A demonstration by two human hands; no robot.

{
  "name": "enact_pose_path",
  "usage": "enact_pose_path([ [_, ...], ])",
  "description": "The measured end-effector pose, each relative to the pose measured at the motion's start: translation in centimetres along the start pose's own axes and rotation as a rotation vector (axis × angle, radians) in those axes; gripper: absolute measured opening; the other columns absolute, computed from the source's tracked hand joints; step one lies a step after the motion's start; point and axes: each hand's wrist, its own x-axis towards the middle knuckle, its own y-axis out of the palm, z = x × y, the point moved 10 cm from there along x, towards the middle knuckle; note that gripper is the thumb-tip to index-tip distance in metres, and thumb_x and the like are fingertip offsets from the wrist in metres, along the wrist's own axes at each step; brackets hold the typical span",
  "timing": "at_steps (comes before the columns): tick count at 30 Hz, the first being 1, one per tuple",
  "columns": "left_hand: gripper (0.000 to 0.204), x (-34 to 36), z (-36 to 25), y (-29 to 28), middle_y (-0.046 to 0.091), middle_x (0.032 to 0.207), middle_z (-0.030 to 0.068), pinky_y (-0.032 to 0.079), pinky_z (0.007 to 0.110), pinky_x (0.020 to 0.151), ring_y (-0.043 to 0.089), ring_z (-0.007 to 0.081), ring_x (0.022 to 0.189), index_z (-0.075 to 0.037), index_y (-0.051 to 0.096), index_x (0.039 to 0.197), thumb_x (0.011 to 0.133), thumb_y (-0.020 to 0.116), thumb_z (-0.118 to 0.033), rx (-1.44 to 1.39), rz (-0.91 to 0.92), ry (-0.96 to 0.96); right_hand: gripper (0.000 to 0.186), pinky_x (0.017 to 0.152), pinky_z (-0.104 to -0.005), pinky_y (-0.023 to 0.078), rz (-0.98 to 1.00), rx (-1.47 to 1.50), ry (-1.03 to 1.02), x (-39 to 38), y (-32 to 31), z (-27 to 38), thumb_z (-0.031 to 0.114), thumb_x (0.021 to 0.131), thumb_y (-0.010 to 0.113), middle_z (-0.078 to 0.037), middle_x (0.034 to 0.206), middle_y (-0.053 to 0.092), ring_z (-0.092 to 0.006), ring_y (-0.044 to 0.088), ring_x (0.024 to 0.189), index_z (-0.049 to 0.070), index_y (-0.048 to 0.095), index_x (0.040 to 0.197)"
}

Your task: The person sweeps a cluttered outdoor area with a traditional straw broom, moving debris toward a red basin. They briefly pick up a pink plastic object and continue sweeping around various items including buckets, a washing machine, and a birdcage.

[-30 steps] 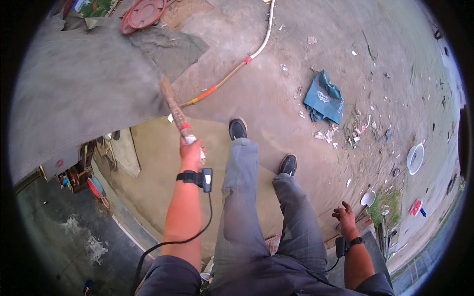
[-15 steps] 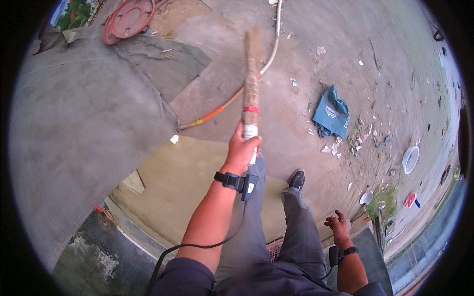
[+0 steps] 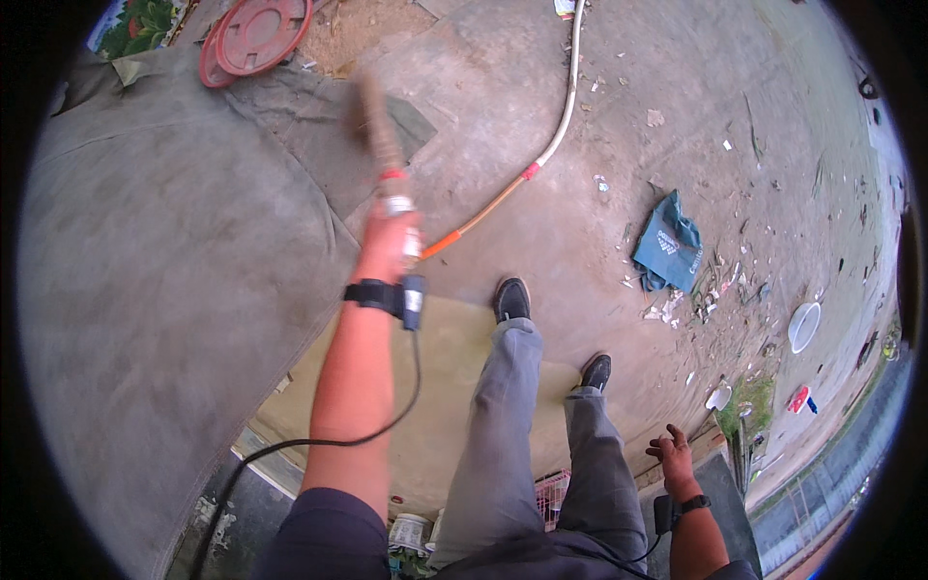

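Note:
My left hand (image 3: 387,237) is closed round the white-wrapped handle of a straw broom (image 3: 379,130) with a red band above the grip. The bristle end points away from me and tilts left over a folded corner of grey tarp (image 3: 193,242); it is smeared by motion, and I cannot tell whether it touches. Just right of the hand, a hose (image 3: 565,121) runs across the ground, orange near me and white farther off. Low on the right, my right hand (image 3: 677,459) hangs empty with its fingers apart.
A teal bag (image 3: 667,246) lies on the ground to the right, with scattered litter (image 3: 667,309) beside it. Farther right is a white basin (image 3: 804,327). Red round lids (image 3: 261,37) lie at the far left. A pink crate (image 3: 553,495) shows between my legs.
My left hand has swung the broom to the left, from over the hose toward the tarp. My left shoe has come into view. The right hand stays low and open.

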Motion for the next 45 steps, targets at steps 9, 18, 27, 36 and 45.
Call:
enact_pose_path([
  [9, 0.085, -10.2, 1.6, 3.2, 0.059, 0.085, 0.0023, 0.049, 0.026, 0.048, 0.057, 0.0098, 0.058, -0.018, 0.024, 0.158, 0.084, 0.063, -0.001, 0.102, -0.030, 0.060, 0.059, 0.083, -0.0364, 0.051, 0.018, 0.034, 0.001, -1.4, 1.2, 3.0, 0.025, 0.098, 0.056, -0.017, 0.108, 0.067, -0.0259, 0.070, 0.091, 0.003, 0.035, 0.149],
  [18, 0.036, -10.4, 5.4, 7.1, 0.059, 0.081, 0.0050, 0.050, 0.032, 0.043, 0.061, 0.0162, 0.056, -0.008, 0.050, 0.115, 0.084, 0.068, -0.001, -0.034, -0.010, -0.187, 0.059, 0.091, -0.0386, 0.050, 0.048, 0.066, 0.033, -2.0, 3.6, 3.4, 0.022, 0.097, 0.053, -0.018, 0.109, 0.067, -0.0272, 0.070, 0.093, 0.004, 0.033, 0.150],
  [27, 0.078, -15.5, 2.6, 9.5, 0.057, 0.084, 0.0022, 0.049, 0.028, 0.046, 0.057, 0.0122, 0.058, -0.016, 0.030, 0.153, 0.085, 0.065, -0.002, 0.072, 0.037, -0.065, 0.058, 0.088, -0.0374, 0.053, 0.024, 0.115, -0.030, -2.5, 1.9, 5.5, 0.017, 0.098, 0.054, -0.021, 0.110, 0.065, -0.0279, 0.069, 0.093, 0.000, 0.032, 0.149],
  [36, 0.039, -15.6, 5.2, 11.1, 0.059, 0.085, 0.0044, 0.052, 0.030, 0.047, 0.062, 0.0160, 0.060, -0.011, 0.050, 0.122, 0.087, 0.065, -0.002, -0.031, 0.125, -0.295, 0.060, 0.089, -0.0373, 0.053, 0.068, 0.223, -0.041, -1.5, 0.5, 4.3, 0.018, 0.097, 0.055, -0.022, 0.110, 0.066, -0.0284, 0.069, 0.097, -0.002, 0.032, 0.149],
  [45, 0.052, -25.1, -2.2, 21.4, 0.058, 0.091, 0.0046, 0.052, 0.029, 0.048, 0.062, 0.0150, 0.061, -0.011, 0.043, 0.135, 0.089, 0.064, -0.001, 0.166, 0.209, -0.086, 0.062, 0.090, -0.0382, 0.053, 0.075, 0.256, -0.198, 1.3, -8.3, 10.2, 0.021, 0.096, 0.054, -0.021, 0.112, 0.066, -0.0280, 0.069, 0.096, -0.002, 0.032, 0.149],
])
